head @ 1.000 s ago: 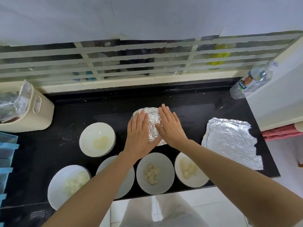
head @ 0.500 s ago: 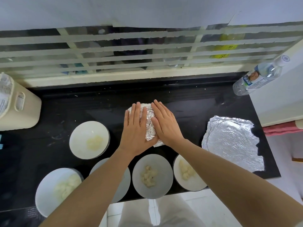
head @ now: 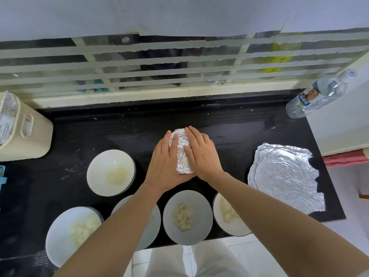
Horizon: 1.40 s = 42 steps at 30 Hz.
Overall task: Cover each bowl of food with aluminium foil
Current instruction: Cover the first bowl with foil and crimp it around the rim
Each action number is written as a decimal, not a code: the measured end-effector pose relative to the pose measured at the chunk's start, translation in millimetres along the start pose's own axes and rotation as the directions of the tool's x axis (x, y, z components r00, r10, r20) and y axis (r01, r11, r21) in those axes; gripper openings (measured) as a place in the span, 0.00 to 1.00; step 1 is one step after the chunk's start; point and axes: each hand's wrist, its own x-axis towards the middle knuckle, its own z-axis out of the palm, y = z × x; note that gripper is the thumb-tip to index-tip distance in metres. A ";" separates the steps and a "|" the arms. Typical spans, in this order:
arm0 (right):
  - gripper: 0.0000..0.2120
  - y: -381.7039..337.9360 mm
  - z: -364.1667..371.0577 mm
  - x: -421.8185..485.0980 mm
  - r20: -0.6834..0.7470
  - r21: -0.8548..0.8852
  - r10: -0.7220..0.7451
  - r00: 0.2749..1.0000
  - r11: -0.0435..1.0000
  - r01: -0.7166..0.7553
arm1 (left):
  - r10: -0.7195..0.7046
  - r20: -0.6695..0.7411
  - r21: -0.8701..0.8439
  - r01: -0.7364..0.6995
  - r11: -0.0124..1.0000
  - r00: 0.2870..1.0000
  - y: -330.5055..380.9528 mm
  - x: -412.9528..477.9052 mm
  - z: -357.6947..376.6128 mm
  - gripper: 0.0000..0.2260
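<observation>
Foil-covered bowl [head: 180, 156] sits mid-bench on the black bench [head: 79, 132], fully wrapped, crinkled silver surface showing only in the strip between the two hands. Left hand [head: 164, 166] lies flat on the left side of the wrap, fingers straight and together, palm down, pressing the foil; nothing is held in it. Right hand [head: 201, 154] mirrors it on the right side, fingers extended and slightly spread, also pressing, not gripping. The thumbs lie on the exposed foil. Five uncovered white bowls stand nearer the person: one [head: 99, 168] to the left of the wrapped bowl with pale food in it; one [head: 58, 244] at the near left corner with white chunks; one [head: 153, 230] mostly hidden under the left forearm; one [head: 199, 230] at near centre with pale lumps; one [head: 233, 229] just right of that, partly crossed by the right forearm. Stack of loose foil sheets [head: 283, 174] lies flat at the right end of the bench, well apart from the hands, ragged along its near right edge. Clear water bottle [head: 319, 94] stands at the far right corner. Cream plastic container [head: 24, 132] stands at the far left. Barred window [head: 179, 62] runs along the back of the bench.
</observation>
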 end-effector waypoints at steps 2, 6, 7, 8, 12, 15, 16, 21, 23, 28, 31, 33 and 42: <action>0.28 -1.6 0.5 -0.4 -0.021 0.010 0.001 1.000 1.000 -0.001 | -0.008 -0.013 -0.014 0.008 1.000 1.000 0.7 0.4 1.2 0.51; 0.27 -1.3 1.6 -0.9 -0.061 0.013 -0.020 0.998 1.000 0.021 | -0.012 -0.037 -0.030 0.011 0.999 0.999 1.6 0.6 2.4 0.50; 0.27 -1.0 2.2 -0.8 -0.054 0.005 -0.021 0.998 1.000 0.021 | -0.008 -0.042 -0.027 0.007 1.000 0.999 1.7 0.8 2.7 0.50; 0.28 -1.0 2.1 -0.5 -0.039 -0.002 -0.016 0.999 1.000 0.016 | -0.006 -0.042 -0.020 0.006 1.000 0.999 1.5 1.0 2.3 0.50; 0.31 0.9 -1.4 0.5 0.066 -0.030 -0.007 0.998 1.000 0.009 | 0.021 0.022 0.083 -0.023 0.996 1.000 -0.7 0.2 -2.4 0.60; 0.33 4.0 -8.2 0.1 0.104 -0.027 -0.035 0.994 0.999 0.038 | 0.026 0.036 0.104 -0.029 0.994 0.999 -4.3 -3.9 -7.7 0.60; 0.32 4.3 -11.5 -0.3 0.075 -0.007 -0.043 0.996 0.999 0.044 | 0.019 0.014 0.087 -0.020 0.996 1.000 -4.0 -5.4 -11.2 0.58; 0.23 -4.0 -20.4 -3.0 -0.103 0.461 0.213 0.972 0.876 -0.143 | -0.214 -0.148 -0.277 0.167 0.946 0.966 11.5 -4.9 -16.0 0.40; 0.21 -9.9 -19.8 -2.5 -0.050 0.642 0.397 0.917 0.716 -0.275 | -0.375 -0.145 -0.434 0.282 0.856 0.915 18.7 1.4 -11.6 0.37; 0.18 -19.8 -9.6 2.2 -0.015 0.781 0.584 0.812 0.514 -0.355 | -0.532 -0.111 -0.521 0.406 0.751 0.840 23.7 12.9 4.9 0.24; 0.15 -19.3 -3.9 6.1 -0.023 0.787 0.595 0.803 0.506 -0.353 | -0.539 -0.130 -0.574 0.380 0.725 0.832 24.2 14.3 11.3 0.20; 0.13 -16.6 -0.1 7.9 -0.027 0.783 0.599 0.800 0.510 -0.356 | -0.537 -0.148 -0.596 0.358 0.719 0.831 22.9 13.8 14.4 0.19; 0.12 -18.3 10.0 9.2 -0.059 0.768 0.635 0.770 0.522 -0.371 | -0.574 -0.188 -0.646 0.340 0.684 0.797 24.5 15.2 23.6 0.16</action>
